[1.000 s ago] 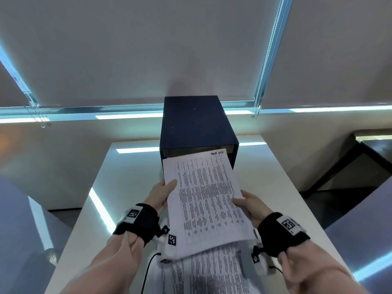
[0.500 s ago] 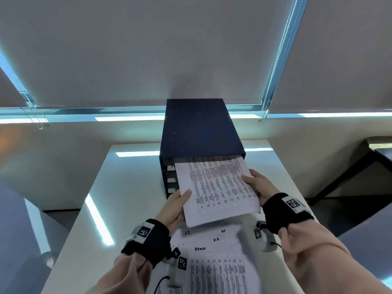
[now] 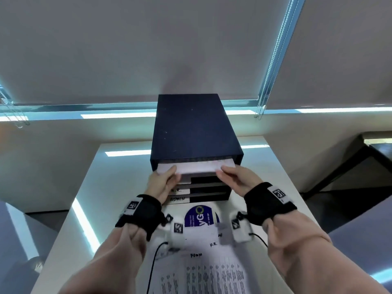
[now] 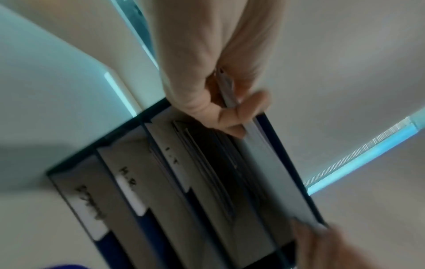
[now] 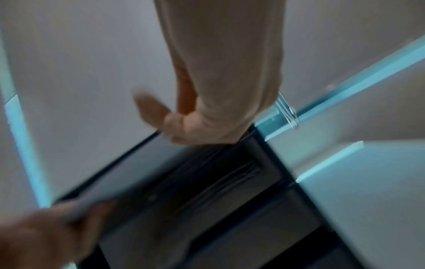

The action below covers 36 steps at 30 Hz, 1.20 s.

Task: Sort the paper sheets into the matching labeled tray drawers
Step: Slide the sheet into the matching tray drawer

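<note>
A white sheet (image 3: 196, 167) sticks out of the top slot of the dark blue box (image 3: 194, 128). Most of the sheet is inside the slot. Only its near edge shows.

The left hand (image 3: 162, 183) pinches the sheet's left near corner. Its thumb lies on top and its fingers are curled under. In the left wrist view the sheet (image 4: 271, 163) looks like a thin grey strip, nipped between the thumb and fingers of the left hand (image 4: 220, 102).

The right hand (image 3: 237, 180) holds the sheet's right near corner, with its fingers on top. In the right wrist view the right hand (image 5: 207, 125) is blurred, so how tightly it grips cannot be told.

Under the top slot the box has more drawers (image 3: 209, 190). White labels sit on their left ends. One label (image 3: 177, 190) reads "H.R." and the one below it (image 3: 178, 199) reads "ADMIN".

The box stands on the far middle of a white table (image 3: 118, 183). On the near part of the table lies a pile of printed sheets (image 3: 212, 272). A sheet with a blue patch (image 3: 199, 215) lies just in front of the box.

Each wrist wears a black band (image 3: 144, 211). A black cable (image 3: 153, 264) runs over the pile. Grey blinds (image 3: 148, 49) hang behind the table.
</note>
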Motion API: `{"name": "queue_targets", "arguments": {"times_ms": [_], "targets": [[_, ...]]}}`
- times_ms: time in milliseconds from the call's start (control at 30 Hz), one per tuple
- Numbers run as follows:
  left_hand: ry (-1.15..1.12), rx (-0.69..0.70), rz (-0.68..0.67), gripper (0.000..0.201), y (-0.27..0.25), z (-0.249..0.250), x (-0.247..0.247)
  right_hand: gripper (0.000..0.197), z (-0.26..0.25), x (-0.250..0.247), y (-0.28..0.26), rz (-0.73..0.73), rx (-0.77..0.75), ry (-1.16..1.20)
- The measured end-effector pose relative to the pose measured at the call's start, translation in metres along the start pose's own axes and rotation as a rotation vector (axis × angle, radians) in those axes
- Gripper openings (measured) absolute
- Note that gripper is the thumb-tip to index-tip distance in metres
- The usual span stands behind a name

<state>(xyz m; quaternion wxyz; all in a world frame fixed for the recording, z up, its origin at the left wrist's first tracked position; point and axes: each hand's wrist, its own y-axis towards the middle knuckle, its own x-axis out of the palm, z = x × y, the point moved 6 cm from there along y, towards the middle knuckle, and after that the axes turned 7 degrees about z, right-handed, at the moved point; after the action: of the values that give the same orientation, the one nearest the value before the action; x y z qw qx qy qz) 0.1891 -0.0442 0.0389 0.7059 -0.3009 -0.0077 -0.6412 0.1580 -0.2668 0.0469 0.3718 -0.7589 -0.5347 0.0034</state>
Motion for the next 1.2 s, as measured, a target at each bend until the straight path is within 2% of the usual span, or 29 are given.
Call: {"name": "queue_targets", "arguments": {"times_ms": [33, 133, 233, 300, 367, 467, 533, 600, 667, 767, 833, 900, 967, 1067, 1100, 1167, 1200], "targets": [[-0.059, 0.008, -0.025, 0.009, 0.005, 0.006, 0.007, 0.014, -0.005, 0.013, 0.007, -0.042, -0.022, 0.105], [-0.079, 0.036, -0.048, 0.013, 0.011, 0.013, 0.017, 0.032, -0.011, 0.041, 0.018, -0.055, -0.083, 0.167], [0.191, 0.141, -0.049, 0.013, -0.003, 0.008, 0.013, 0.022, 0.002, 0.043, 0.016, -0.105, -0.083, 0.048], [0.415, 0.157, -0.065, 0.012, -0.015, -0.013, 0.0, 0.02, 0.019, 0.03, 0.01, -0.105, -0.11, -0.109], [0.66, 0.163, -0.089, 0.01, -0.028, -0.049, -0.018, 0.021, 0.04, 0.009, -0.002, -0.046, -0.15, -0.293], [1.24, 0.292, -0.169, 0.011, -0.048, -0.106, -0.042, 0.02, 0.088, -0.033, -0.02, 0.059, -0.125, -0.521], [1.545, 0.354, -0.28, 0.022, -0.063, -0.136, -0.052, 0.023, 0.119, -0.065, -0.029, 0.142, -0.158, -0.771], [1.715, 0.407, -0.336, 0.035, -0.071, -0.155, -0.064, 0.023, 0.142, -0.096, -0.039, 0.25, -0.209, -1.143], [1.789, 0.465, -0.334, 0.04, -0.076, -0.163, -0.069, 0.032, 0.16, -0.121, -0.052, 0.298, -0.146, -1.352], [1.773, 0.518, -0.296, 0.035, -0.082, -0.164, -0.07, 0.052, 0.173, -0.139, -0.064, 0.286, -0.086, -1.382], [1.737, 0.537, -0.255, 0.025, -0.087, -0.162, -0.072, 0.057, 0.171, -0.142, -0.067, 0.324, -0.11, -1.409], [1.694, 0.514, -0.223, 0.024, -0.09, -0.16, -0.075, 0.057, 0.165, -0.142, -0.07, 0.343, -0.129, -1.362], [1.604, 0.43, -0.178, 0.02, -0.09, -0.155, -0.081, 0.047, 0.16, -0.138, -0.071, 0.317, -0.178, -1.249], [1.472, 0.339, -0.135, 0.009, -0.088, -0.14, -0.085, 0.01, 0.147, -0.131, -0.076, 0.307, -0.225, -1.136], [1.397, 0.331, -0.146, 0.005, -0.088, -0.132, -0.084, 0.011, 0.141, -0.127, -0.077, 0.291, -0.25, -1.081], [1.111, 0.279, -0.149, 0.005, -0.092, -0.109, -0.08, 0.004, 0.13, -0.121, -0.079, 0.26, -0.227, -0.818], [0.911, 0.208, -0.136, 0.007, -0.094, -0.098, -0.079, 0.019, 0.125, -0.119, -0.078, 0.253, -0.181, -0.692]]}}
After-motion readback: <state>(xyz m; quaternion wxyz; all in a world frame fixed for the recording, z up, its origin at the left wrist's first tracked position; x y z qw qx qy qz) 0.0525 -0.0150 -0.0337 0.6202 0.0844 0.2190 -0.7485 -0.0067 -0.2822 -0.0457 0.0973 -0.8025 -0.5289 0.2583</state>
